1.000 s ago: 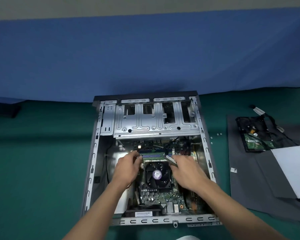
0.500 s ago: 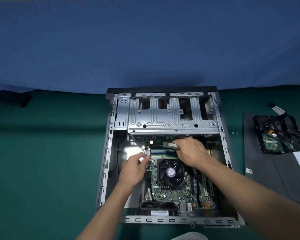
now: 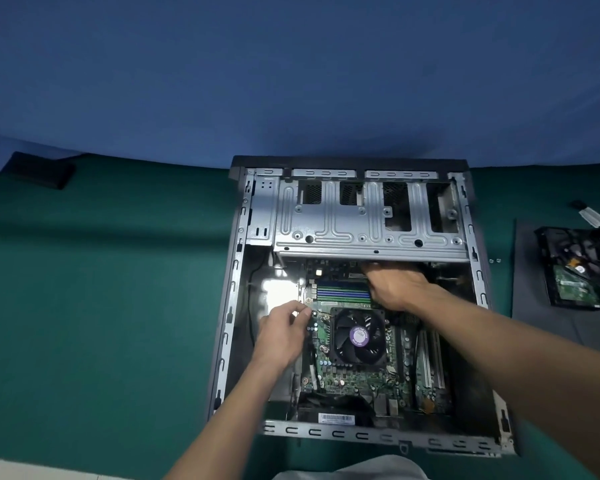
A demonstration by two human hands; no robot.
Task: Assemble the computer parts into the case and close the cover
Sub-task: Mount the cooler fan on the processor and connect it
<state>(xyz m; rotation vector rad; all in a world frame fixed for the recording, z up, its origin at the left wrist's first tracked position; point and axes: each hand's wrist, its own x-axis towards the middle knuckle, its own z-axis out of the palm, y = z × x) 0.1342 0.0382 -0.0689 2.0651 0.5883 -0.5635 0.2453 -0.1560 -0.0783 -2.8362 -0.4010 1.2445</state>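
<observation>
open computer case (image 3: 326,433) on green table (image 3: 118,306), right hand (image 3: 395,289) gripping small card (image 3: 356,275) under drive cage (image 3: 343,230), left hand (image 3: 281,327) curled at left edge of motherboard (image 3: 343,379), cannot tell its grasp

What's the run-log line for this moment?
case: open, cover off | right hand: pinches small card under drive cage, behind RAM slots | left hand: curled at motherboard edge, grip unclear

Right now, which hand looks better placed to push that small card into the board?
The right hand, probably. It pinches the small card just under the drive cage, beyond the memory slots. The left hand is at the board's left edge, away from the card.
</observation>
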